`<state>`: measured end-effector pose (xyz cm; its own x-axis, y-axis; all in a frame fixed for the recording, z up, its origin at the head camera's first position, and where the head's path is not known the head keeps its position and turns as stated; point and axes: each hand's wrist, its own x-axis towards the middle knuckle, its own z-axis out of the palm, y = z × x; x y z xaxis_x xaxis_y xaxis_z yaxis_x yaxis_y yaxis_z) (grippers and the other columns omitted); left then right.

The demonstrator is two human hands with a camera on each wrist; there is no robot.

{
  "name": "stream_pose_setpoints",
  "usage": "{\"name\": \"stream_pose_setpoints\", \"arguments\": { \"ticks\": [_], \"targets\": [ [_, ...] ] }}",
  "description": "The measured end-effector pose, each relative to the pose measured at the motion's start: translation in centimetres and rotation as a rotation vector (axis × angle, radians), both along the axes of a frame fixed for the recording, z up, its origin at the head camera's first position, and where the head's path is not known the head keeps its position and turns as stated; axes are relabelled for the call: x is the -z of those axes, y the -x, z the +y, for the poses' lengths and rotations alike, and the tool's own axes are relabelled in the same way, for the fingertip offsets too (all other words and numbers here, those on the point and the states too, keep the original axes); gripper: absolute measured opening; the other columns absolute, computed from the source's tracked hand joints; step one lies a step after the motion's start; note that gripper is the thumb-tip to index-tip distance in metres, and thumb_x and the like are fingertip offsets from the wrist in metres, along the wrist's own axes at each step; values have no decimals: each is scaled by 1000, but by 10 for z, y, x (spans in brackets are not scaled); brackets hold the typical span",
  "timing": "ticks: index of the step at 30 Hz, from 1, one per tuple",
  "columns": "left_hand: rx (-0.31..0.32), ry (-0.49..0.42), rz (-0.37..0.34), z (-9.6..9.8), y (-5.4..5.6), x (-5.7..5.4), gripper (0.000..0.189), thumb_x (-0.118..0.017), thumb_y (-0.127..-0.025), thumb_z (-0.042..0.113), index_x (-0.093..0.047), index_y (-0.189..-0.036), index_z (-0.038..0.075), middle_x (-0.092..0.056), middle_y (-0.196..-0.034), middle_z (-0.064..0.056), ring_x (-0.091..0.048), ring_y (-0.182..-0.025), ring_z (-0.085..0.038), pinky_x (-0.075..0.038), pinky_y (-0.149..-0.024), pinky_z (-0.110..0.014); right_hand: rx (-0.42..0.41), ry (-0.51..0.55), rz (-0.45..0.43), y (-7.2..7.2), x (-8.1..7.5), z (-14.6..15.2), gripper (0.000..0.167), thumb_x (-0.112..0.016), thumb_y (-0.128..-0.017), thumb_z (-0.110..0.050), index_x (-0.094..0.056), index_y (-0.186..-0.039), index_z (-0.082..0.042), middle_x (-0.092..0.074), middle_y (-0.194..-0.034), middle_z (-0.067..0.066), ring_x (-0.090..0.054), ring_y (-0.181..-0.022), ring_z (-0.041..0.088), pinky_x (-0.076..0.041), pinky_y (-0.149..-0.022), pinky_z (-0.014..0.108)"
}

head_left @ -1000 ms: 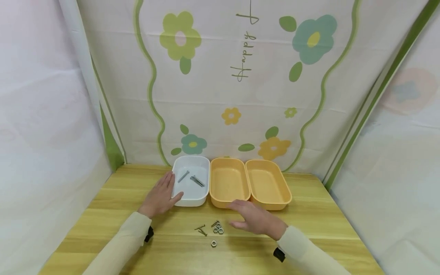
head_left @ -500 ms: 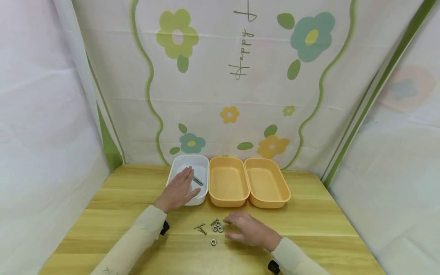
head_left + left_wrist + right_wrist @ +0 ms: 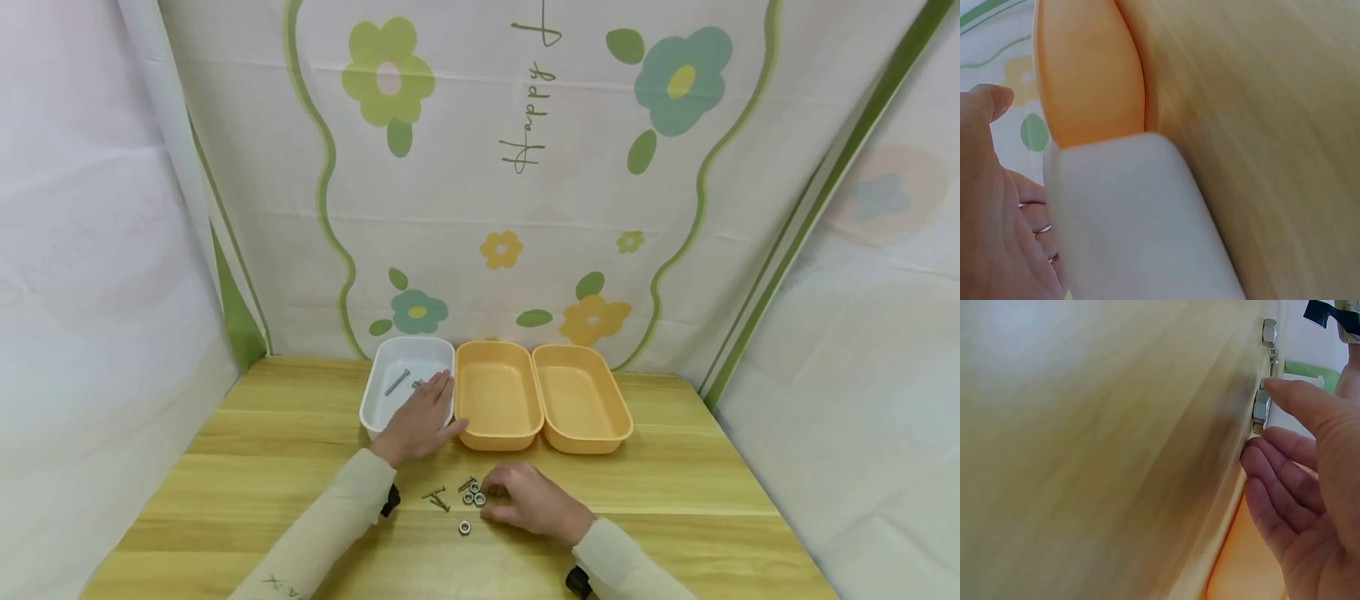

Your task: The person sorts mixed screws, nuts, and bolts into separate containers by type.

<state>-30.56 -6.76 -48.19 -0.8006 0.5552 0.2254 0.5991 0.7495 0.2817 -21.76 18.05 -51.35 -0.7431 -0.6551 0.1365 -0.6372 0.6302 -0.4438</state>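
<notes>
My left hand point(image 3: 417, 423) is held over the white tray point(image 3: 372, 398) with its fingers straight. It partly hides the metal bolts inside; one bolt point(image 3: 397, 382) shows on the tray floor. On the table, my right hand point(image 3: 534, 502) is beside a small cluster of hex nuts point(image 3: 479, 500), its fingers bent and the thumb apart from them. In the right wrist view the thumb's tip is close by a nut point(image 3: 1261, 406); whether it touches is unclear. A single nut point(image 3: 465, 527) lies nearer me. Several small screws point(image 3: 437, 500) lie left of the cluster.
Two yellow trays, one in the middle point(image 3: 498, 442) and one on the right point(image 3: 588, 446), stand against the white one in a row. Behind them hangs a flower-printed cloth point(image 3: 585, 208). Cloth walls also flank the wooden table point(image 3: 225, 492).
My left hand has moved right, from the white tray's left edge across to its right side. My right hand has come left and down from the middle tray's front to the nuts, its fingers bending.
</notes>
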Motion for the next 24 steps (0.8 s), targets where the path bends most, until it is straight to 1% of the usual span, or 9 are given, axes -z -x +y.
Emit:
{"name": "stream_pose_setpoints", "arguments": {
  "ticks": [4, 7, 11, 14, 18, 22, 24],
  "targets": [
    [-2, 4, -11, 8, -3, 2, 81, -50, -109, 46, -27, -161, -13, -25, -171, -30, -25, -162, -43, -25, -132, -55, 29, 16, -16, 3, 2, -5, 21, -87, -88, -24, -79, -101, -10, -76, -92, -3, -65, -81, 1, -57, -75, 14],
    [10, 1, -9, 13, -4, 5, 82, -49, -109, 48, -28, -161, -13, -25, -171, -30, -26, -161, -43, -26, -132, -55, 44, 13, -15, 5, 3, -7, 21, -88, -87, -25, -78, -97, -10, -75, -89, -3, -64, -78, 1, -55, -72, 12],
    [30, -28, 7, 16, -4, 12, 81, -50, -109, 48, -32, -159, -14, -28, -170, -31, -29, -159, -46, -29, -130, -57, 56, 16, -28, 7, 5, -10, 19, -88, -87, -23, -78, -96, -10, -73, -86, -4, -62, -76, -1, -54, -71, 12],
    [18, -14, 11, 15, -6, 15, 81, -49, -109, 48, -33, -159, -14, -30, -170, -30, -30, -159, -45, -30, -130, -56, 52, 26, -49, 6, 5, -13, 18, -88, -87, -21, -77, -96, -9, -73, -86, -3, -62, -76, 0, -54, -70, 12],
    [-9, 32, 19, 14, -7, 16, 81, -47, -109, 50, -32, -160, -11, -28, -171, -27, -29, -161, -41, -29, -131, -53, 39, 34, -64, 5, 3, -16, 15, -86, -89, -19, -77, -95, -8, -73, -85, -1, -63, -75, 0, -54, -69, 12],
    [-9, 45, 27, 15, -7, 18, 82, -46, -110, 52, -31, -161, -10, -27, -172, -26, -27, -161, -41, -28, -131, -53, 33, 31, -54, 6, 2, -16, 12, -85, -89, -16, -76, -92, -8, -73, -83, -2, -62, -74, -1, -54, -67, 12],
    [-5, 38, 33, 16, -5, 20, 82, -46, -109, 52, -31, -161, -10, -27, -172, -27, -27, -161, -41, -28, -131, -53, 31, 29, -49, 7, 1, -15, 11, -85, -88, -14, -76, -92, -8, -72, -83, -2, -61, -73, -2, -53, -67, 11]
  ]
}}
